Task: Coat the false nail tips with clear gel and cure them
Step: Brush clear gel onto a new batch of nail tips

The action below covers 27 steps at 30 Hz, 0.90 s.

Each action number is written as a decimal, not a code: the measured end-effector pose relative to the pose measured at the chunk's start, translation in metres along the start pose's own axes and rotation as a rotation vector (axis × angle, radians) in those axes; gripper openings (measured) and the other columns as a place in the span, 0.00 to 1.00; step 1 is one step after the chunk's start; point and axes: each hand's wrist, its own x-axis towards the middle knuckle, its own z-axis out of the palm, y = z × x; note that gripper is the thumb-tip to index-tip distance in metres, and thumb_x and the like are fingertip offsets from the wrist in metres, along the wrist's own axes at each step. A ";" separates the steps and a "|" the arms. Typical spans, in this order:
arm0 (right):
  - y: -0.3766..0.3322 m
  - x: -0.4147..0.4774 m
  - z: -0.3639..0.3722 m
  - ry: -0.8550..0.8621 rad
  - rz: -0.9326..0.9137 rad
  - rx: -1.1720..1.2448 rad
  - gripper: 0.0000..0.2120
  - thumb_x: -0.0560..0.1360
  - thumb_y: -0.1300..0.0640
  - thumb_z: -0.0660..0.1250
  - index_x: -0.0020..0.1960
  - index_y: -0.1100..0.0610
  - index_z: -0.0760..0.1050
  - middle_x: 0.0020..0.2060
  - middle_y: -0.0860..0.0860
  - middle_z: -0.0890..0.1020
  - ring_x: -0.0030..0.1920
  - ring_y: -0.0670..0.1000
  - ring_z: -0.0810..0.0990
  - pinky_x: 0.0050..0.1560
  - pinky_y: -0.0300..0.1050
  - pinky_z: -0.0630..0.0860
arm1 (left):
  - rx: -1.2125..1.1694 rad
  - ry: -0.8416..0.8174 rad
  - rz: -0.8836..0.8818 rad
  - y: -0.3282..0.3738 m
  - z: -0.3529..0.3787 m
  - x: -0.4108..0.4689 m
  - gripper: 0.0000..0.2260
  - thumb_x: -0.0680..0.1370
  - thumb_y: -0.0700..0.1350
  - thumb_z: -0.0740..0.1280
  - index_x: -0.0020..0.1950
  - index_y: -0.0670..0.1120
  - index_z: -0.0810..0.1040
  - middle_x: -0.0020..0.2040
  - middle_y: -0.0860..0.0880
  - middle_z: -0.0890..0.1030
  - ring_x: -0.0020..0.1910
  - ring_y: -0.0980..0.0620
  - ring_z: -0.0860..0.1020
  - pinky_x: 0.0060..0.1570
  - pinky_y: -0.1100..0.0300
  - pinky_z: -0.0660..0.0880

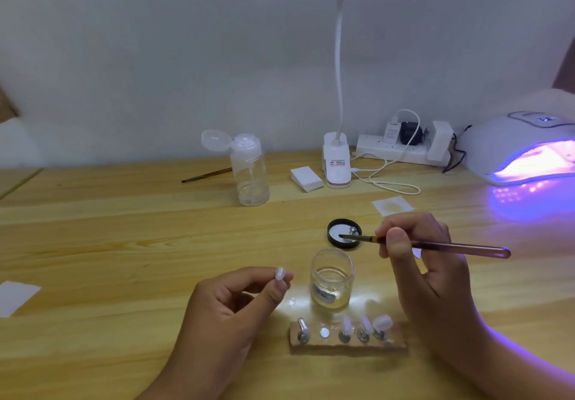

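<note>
Left grip pinches a nail tip. Right grip holds the brush, gel jar between them

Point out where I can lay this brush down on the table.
Widest bare wood: between the pump bottle, the white paper at the left edge and the left hand. A smaller patch lies right of the right hand, in front of the curing lamp. Crowded: around the gel jar, black lid and nail stand, and at the back around the power strip.
</note>
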 end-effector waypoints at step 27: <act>0.000 0.002 -0.003 -0.031 0.007 0.207 0.11 0.80 0.49 0.57 0.46 0.53 0.75 0.36 0.46 0.76 0.41 0.51 0.76 0.47 0.41 0.71 | 0.017 -0.076 0.009 0.003 0.004 -0.005 0.12 0.64 0.58 0.75 0.44 0.55 0.87 0.43 0.47 0.86 0.41 0.44 0.77 0.46 0.50 0.73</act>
